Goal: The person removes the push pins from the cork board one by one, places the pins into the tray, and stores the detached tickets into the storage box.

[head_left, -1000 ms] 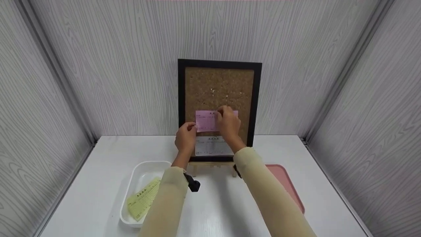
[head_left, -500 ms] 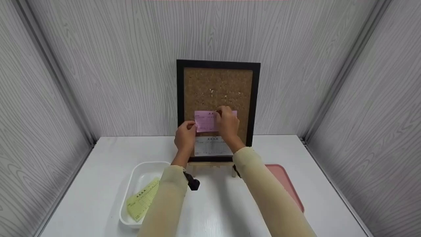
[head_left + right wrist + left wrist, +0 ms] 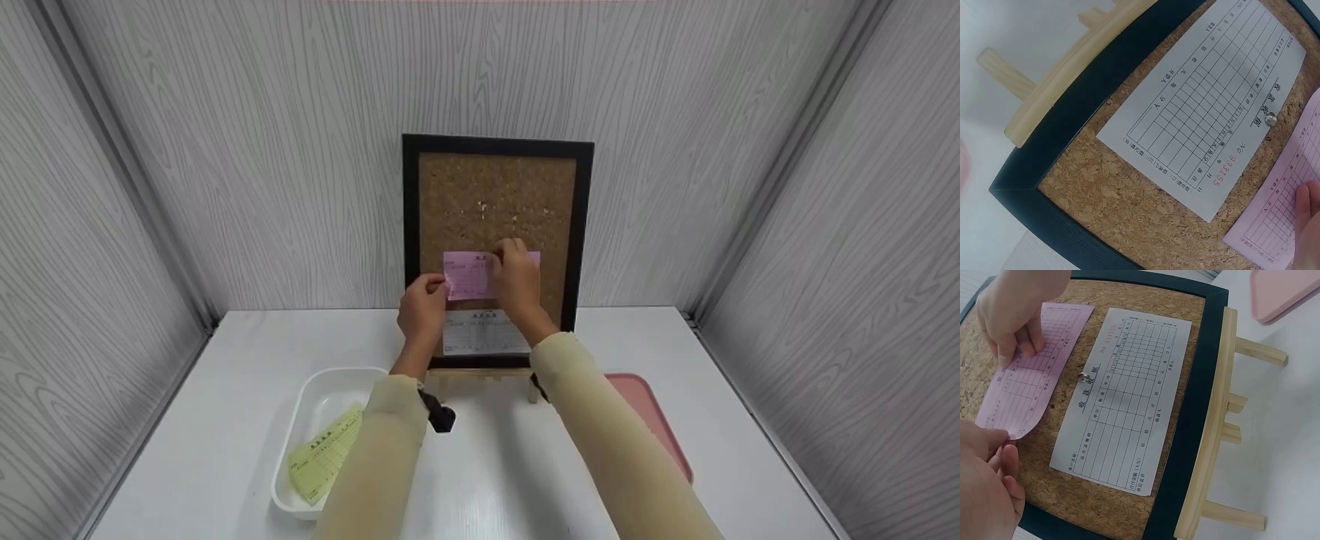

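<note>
A pink receipt slip (image 3: pixel 466 276) lies across a black-framed corkboard (image 3: pixel 480 180) that stands upright. My left hand (image 3: pixel 422 309) pinches its lower left corner, where the left wrist view shows the paper curving up. At the slip's top edge, near the middle, the curled thumb and fingers of my right hand (image 3: pixel 519 283) press in; whether a pin sits between those fingertips is hidden. Just below, a white receipt slip (image 3: pixel 1123 405) is fixed to the cork by a silver pushpin (image 3: pixel 1083 377) at its top edge.
A wooden easel (image 3: pixel 1207 427) supports the board against the back wall. On the left, a white tray (image 3: pixel 296 427) holds yellow receipt slips (image 3: pixel 324 454). A pink tray (image 3: pixel 649 412) lies on the right, partly behind my right sleeve.
Both hands stay at the pink slip in nearly the same place. The right hand shifts only very slightly at the top edge.
</note>
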`<state>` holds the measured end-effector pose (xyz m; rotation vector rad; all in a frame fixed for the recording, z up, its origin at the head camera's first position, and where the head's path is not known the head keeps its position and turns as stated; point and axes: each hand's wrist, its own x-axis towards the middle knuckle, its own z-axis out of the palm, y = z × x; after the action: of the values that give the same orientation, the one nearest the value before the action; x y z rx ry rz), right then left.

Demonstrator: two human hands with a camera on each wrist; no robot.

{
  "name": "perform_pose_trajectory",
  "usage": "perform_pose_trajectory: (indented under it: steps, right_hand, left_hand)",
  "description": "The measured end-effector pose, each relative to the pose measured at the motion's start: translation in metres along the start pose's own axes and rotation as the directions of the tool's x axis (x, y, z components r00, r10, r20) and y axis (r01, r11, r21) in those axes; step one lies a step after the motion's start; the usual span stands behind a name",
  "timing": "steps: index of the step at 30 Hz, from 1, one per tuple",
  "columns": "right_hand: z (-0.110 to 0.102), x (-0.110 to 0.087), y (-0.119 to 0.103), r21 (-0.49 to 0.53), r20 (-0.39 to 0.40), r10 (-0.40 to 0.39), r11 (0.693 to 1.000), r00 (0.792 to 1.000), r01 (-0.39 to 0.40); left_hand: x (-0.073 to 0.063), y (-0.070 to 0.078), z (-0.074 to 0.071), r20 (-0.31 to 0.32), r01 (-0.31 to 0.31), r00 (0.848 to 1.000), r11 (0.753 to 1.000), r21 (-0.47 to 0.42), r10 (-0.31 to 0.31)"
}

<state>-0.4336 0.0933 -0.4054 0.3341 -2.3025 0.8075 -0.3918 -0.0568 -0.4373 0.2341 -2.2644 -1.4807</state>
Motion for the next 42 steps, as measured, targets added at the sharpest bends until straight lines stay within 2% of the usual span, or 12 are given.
perform_pose_trajectory:
  steps: [9, 17, 28, 42]
  right_hand:
    - [0.0042, -0.0019, 0.0023, 0.021, -0.025, -0.037, 0.999, 0.999, 0.038]
    - [0.0057, -0.0034, 0.0019, 0.101, -0.017, 0.017, 0.995, 1.000, -0.015]
    - [0.0056, -0.0044, 0.0012, 0.130, -0.017, 0.034, 0.991, 0.999, -0.032]
    - [0.0066, -0.0052, 0.0048, 0.117, -0.035, -0.005, 0.993, 0.999, 0.010]
  left_hand:
    - [-0.0016, -0.0001, 0.0002, 0.005, 0.004, 1.000, 1.000, -0.003, -0.004]
    - [-0.0013, 0.0005, -0.0012, 0.001, 0.002, 1.000, 1.000, -0.008, -0.002]
    - [-0.0002, 0.0006, -0.0018, 0.011, -0.005, 1.000, 1.000, -0.011, 0.005]
    - [0.0007, -0.0005, -0.0037, 0.017, -0.014, 1.000, 1.000, -0.002, 0.014]
